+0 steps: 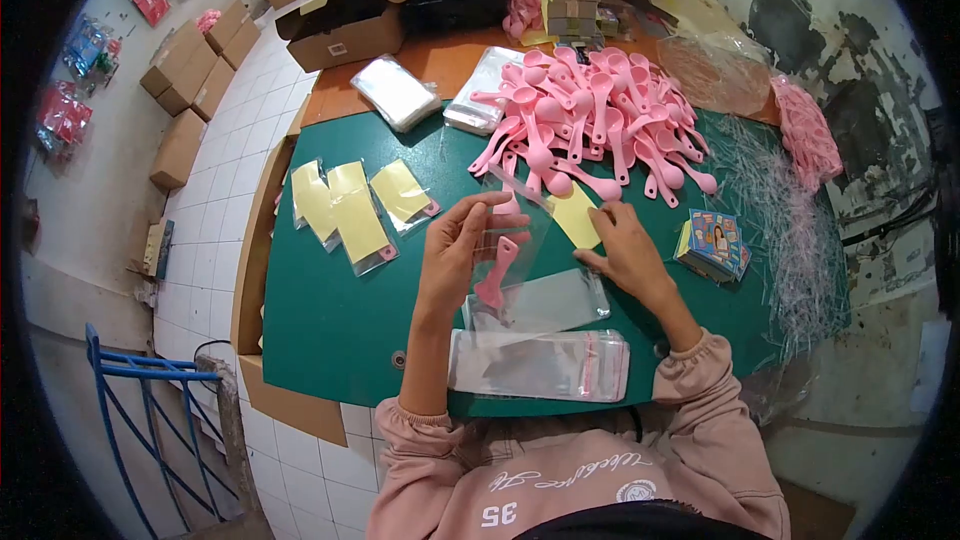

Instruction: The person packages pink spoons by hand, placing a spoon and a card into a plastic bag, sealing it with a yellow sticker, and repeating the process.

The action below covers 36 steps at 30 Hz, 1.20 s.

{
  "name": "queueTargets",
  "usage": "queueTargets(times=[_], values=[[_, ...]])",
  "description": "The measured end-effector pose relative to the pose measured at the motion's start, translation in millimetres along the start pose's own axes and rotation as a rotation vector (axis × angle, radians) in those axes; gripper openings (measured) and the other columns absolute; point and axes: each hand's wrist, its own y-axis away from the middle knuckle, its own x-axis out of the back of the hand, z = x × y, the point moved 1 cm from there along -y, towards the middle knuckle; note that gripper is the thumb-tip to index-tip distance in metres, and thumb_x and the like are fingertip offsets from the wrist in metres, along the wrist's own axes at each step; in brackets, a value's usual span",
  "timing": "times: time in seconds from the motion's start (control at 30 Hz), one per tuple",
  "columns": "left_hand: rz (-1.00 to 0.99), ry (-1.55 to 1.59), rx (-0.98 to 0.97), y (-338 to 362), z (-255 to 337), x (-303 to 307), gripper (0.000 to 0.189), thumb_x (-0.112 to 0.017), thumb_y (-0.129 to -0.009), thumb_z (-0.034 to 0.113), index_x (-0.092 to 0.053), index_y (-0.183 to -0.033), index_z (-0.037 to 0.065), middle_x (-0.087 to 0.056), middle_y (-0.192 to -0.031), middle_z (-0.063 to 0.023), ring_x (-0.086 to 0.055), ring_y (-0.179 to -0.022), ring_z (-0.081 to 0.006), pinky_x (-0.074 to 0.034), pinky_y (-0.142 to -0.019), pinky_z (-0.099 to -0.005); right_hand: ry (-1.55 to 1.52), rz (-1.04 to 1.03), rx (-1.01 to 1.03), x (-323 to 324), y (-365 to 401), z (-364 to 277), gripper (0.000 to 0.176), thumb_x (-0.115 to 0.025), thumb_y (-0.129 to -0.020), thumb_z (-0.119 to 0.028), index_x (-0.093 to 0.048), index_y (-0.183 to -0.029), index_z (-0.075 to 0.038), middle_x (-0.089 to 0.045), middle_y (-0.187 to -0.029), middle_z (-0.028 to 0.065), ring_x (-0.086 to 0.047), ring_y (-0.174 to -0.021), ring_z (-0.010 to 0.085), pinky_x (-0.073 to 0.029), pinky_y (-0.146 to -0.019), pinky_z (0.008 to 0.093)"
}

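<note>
My left hand (452, 250) is closed on the upper part of a clear plastic bag (530, 230), which hangs upright over the table. Inside or behind the bag shows a pink measuring spoon (496, 272). To the right, my right hand (628, 252) has its fingers on the edge of a yellow card (573, 216), seemingly pinching it. A loose clear bag (555, 302) lies below my hands, and a stack of clear bags (520, 365) sits at the table's near edge. Beyond my hands rises a big pile of pink measuring spoons (600, 105).
Packed bags with yellow cards (358, 225) lie at left on the green table (330, 330). A stack of printed cards (715, 245) stands at right, near tangled plastic strands (800, 250). Farther back are bag packs (395, 95) and an open cardboard box (350, 35).
</note>
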Motion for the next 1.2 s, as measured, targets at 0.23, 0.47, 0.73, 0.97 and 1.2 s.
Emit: queueTargets(times=[0.23,0.47,0.73,0.97,1.2], values=[[-0.025,-0.062,0.02,-0.9,2.5,1.4,0.028,-0.039,-0.095,0.022,-0.055,-0.108,0.003,-0.064,-0.092,-0.0113,-0.064,-0.078,-0.0157,-0.05,-0.064,-0.0215,0.187,0.069,0.038,-9.3,4.0,0.6,0.017,-0.061,-0.073,-0.011,-0.052,-0.081,0.001,-0.052,-0.075,0.0127,-0.054,-0.073,0.0286,-0.046,-0.067,0.0356],[-0.119,-0.098,0.104,-2.2,-5.7,-5.4,0.029,-0.042,-0.093,0.021,-0.056,-0.104,-0.002,-0.064,-0.093,-0.0134,-0.063,-0.08,-0.0165,-0.051,-0.066,-0.0236,-1.011,0.246,-0.439,37.0,-1.8,19.6,0.013,-0.049,-0.085,-0.002,-0.047,-0.098,-0.002,-0.058,-0.089,0.0129,-0.062,-0.072,0.0193,-0.055,-0.056,0.0285],[-0.167,-0.077,0.128,-3.1,-11.4,-15.8,0.028,-0.045,-0.093,0.018,-0.057,-0.101,-0.006,-0.063,-0.09,-0.012,-0.061,-0.078,-0.012,-0.051,-0.064,-0.0203,-1.087,0.228,-0.335,84.7,-10.9,-26.5,0.023,-0.051,-0.085,-0.002,-0.047,-0.108,-0.003,-0.059,-0.084,0.0099,-0.062,-0.072,0.0156,-0.054,-0.051,0.0262],[-0.193,-0.236,0.073,-3.5,-20.2,-12.3,0.027,-0.047,-0.091,0.016,-0.056,-0.104,-0.006,-0.061,-0.088,-0.0054,-0.057,-0.075,-0.0072,-0.049,-0.066,-0.0204,-0.544,0.064,-0.184,93.3,-11.9,-39.6,0.02,-0.059,-0.077,0.0,-0.055,-0.097,-0.004,-0.059,-0.073,0.0104,-0.059,-0.062,0.0148,-0.048,-0.052,0.0258],[-0.38,-0.404,-0.007,5.4,-8.6,-28.4,0.044,-0.052,-0.088,0.011,-0.039,-0.13,0.007,-0.063,-0.087,-0.0062,-0.059,-0.079,-0.0109,-0.048,-0.07,-0.0249,-0.605,-0.267,-0.145,71.8,-13.9,-40.3,0.022,-0.068,-0.07,-0.011,-0.054,-0.084,-0.003,-0.057,-0.079,0.0109,-0.058,-0.068,0.0208,-0.045,-0.061,0.0315]])
